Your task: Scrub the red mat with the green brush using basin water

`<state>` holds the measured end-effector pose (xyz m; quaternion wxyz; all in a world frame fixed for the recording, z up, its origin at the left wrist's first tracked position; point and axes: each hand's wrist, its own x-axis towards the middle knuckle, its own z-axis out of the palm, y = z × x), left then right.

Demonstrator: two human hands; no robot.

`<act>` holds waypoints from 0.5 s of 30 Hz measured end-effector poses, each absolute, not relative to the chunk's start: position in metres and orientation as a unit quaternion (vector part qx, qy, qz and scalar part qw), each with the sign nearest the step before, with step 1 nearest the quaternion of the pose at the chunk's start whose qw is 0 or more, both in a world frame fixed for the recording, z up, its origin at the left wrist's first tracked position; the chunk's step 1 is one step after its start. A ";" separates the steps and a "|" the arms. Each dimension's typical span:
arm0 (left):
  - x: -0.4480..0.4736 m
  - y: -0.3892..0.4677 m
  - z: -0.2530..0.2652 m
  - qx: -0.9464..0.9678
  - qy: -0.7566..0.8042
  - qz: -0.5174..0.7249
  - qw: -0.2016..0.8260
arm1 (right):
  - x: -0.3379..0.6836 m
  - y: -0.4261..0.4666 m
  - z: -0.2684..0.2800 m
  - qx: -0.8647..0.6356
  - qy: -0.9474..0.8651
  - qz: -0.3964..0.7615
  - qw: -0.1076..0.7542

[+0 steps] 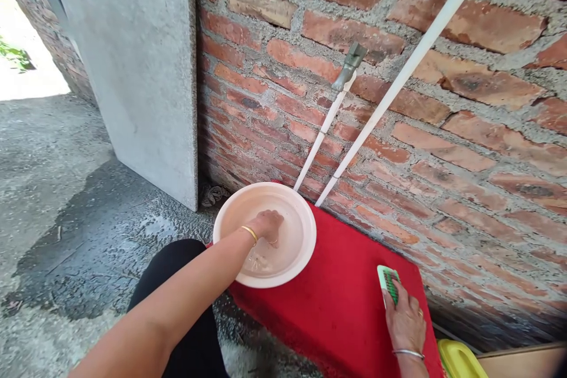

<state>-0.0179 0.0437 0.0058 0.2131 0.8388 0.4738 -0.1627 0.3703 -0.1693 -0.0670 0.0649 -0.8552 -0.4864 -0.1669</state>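
Note:
My left hand (pixel 269 225) reaches down into a pale pink basin (pixel 301 266) with water in its bottom. Its fingers look curled and pressed together, and whatever they hold, if anything, is hidden. A gold bangle circles the left wrist. My right hand (pixel 405 316) is closed around a green scrubbing brush (pixel 388 283), with darker green bristles showing in a pale green body. Brush and hand are at the right end of a bright red surface (pixel 336 283), which looks like cloth over a low bench. The basin rests on its left end.
Behind the bench rises a brick wall (pixel 376 207) with a tap (pixel 349 68) and a white pipe (pixel 411 74). A grey slab (pixel 137 59) leans at the left over a wet concrete floor (pixel 106 236). A yellow plastic object (pixel 460 360) stands at lower right.

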 end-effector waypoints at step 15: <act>-0.017 0.048 -0.002 0.837 0.481 -0.160 0.207 | 0.264 -0.220 -0.085 -0.711 -0.668 -0.084 0.205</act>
